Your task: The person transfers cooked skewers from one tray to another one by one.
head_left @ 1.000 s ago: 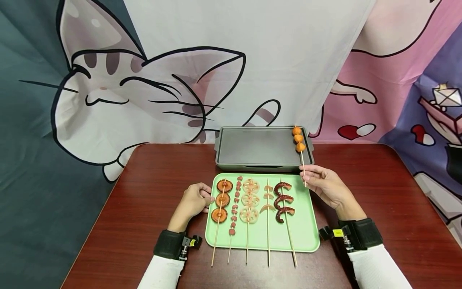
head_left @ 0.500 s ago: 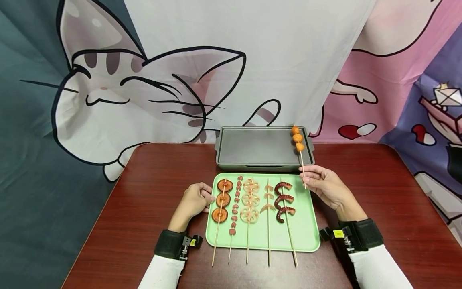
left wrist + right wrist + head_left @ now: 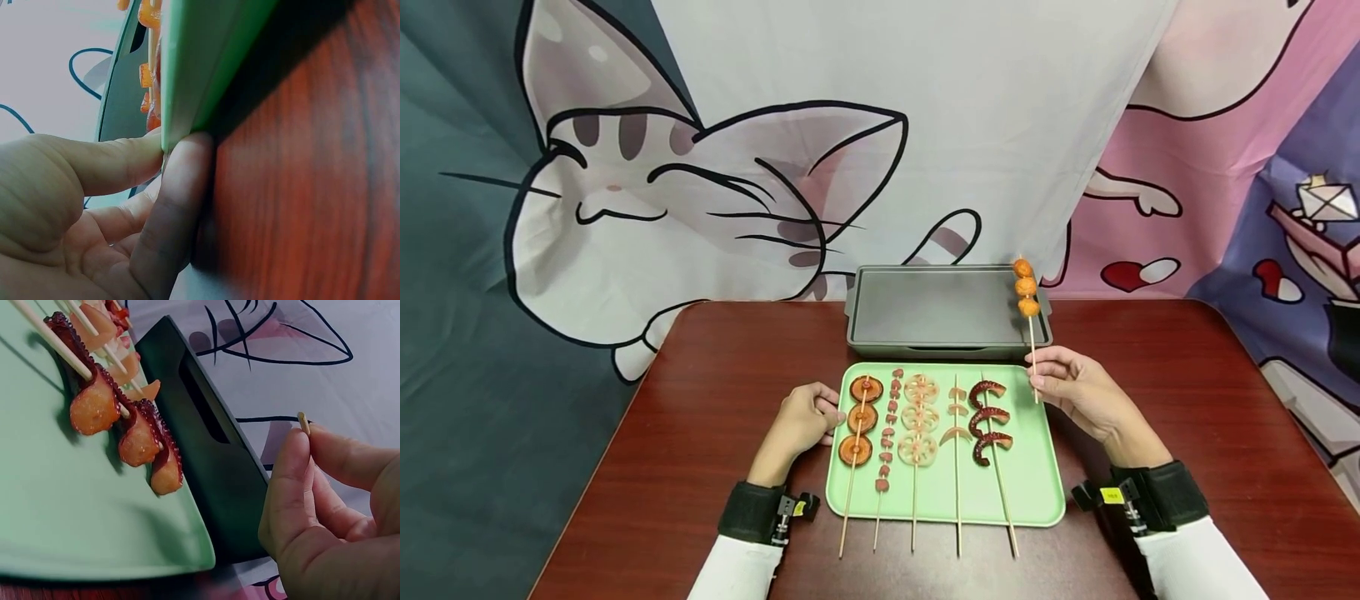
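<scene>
In the head view, my right hand (image 3: 1086, 398) pinches the lower stick of a skewer with three orange balls (image 3: 1026, 287). The balls are above the right end of a grey flat griddle pan (image 3: 940, 304); whether they touch it I cannot tell. From the right wrist, the stick's cut end (image 3: 304, 423) pokes out between thumb and finger. My left hand (image 3: 801, 423) holds the left rim of the light green tray (image 3: 1037, 492). The left wrist view shows the thumb on one side of the tray's edge (image 3: 187, 75) and a finger on the other.
On the tray lie skewers of brown mushroom-like rounds (image 3: 855, 450), small pink pieces (image 3: 886, 457), lotus root slices (image 3: 917, 450), pale curved pieces (image 3: 957, 433) and octopus tentacles (image 3: 992, 440). Their sticks overhang the tray's front edge. A printed cloth (image 3: 1000, 125) hangs behind the brown table (image 3: 700, 517).
The ball skewer has shifted slightly right, toward the griddle pan's right rim, with the right hand moving a little along. My left hand keeps its hold on the tray.
</scene>
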`<state>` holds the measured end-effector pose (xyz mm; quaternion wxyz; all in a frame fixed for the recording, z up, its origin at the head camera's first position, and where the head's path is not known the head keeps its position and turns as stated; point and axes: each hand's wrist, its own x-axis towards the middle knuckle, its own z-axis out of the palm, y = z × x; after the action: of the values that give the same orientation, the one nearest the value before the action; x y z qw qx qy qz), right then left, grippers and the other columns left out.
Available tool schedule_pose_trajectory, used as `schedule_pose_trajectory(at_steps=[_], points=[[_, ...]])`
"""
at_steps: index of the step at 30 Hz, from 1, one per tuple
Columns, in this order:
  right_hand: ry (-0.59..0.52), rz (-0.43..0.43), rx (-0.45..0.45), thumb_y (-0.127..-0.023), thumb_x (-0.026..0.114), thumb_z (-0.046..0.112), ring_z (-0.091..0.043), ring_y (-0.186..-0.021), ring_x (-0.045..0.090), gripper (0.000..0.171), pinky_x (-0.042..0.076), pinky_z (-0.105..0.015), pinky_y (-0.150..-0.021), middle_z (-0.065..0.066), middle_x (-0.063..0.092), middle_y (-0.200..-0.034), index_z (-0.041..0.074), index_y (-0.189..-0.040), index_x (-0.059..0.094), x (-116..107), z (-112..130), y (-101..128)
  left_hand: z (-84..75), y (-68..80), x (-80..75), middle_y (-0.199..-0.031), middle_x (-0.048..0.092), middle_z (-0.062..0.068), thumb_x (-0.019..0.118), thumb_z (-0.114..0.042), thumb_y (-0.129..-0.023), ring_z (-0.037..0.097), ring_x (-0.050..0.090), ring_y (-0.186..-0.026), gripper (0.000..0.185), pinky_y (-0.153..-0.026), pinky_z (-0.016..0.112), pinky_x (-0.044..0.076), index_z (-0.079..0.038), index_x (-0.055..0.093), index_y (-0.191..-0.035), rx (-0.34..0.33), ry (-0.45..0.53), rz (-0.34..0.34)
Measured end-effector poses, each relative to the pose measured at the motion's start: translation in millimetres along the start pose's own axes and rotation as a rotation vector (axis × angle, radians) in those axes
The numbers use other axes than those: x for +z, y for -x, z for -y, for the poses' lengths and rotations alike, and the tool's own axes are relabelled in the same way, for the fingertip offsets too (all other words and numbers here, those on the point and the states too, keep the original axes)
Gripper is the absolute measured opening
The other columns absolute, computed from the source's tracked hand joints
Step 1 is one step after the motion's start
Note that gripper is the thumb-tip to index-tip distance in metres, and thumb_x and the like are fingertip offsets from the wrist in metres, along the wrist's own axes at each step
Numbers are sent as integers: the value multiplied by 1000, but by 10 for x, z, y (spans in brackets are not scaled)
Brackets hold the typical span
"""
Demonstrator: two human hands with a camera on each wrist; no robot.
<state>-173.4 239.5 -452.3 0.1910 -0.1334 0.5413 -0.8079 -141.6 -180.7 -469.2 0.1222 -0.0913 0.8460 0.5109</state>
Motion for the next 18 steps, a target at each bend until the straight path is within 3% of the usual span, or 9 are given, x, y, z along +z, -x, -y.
schedule_pose_trajectory(at_steps=[9, 18], points=[[109, -2, 58, -98, 55, -14, -8, -83, 71, 29, 64, -26, -76, 1, 72, -95, 9, -112, 65, -20, 96, 106, -2, -18, 4, -85, 66, 13, 72, 1, -92, 16, 63, -56, 17, -53, 31, 61, 3, 65, -108, 8, 4, -1], [231, 35, 101, -97, 61, -10, -9, -81, 69, 17, 65, -29, -75, 2, 69, -91, 2, -109, 58, 9, 139, 234, 12, -18, 3, -84, 67, 13, 73, 2, -91, 16, 63, -55, 18, -52, 31, 61, 4, 65, -107, 11, 7, -5]])
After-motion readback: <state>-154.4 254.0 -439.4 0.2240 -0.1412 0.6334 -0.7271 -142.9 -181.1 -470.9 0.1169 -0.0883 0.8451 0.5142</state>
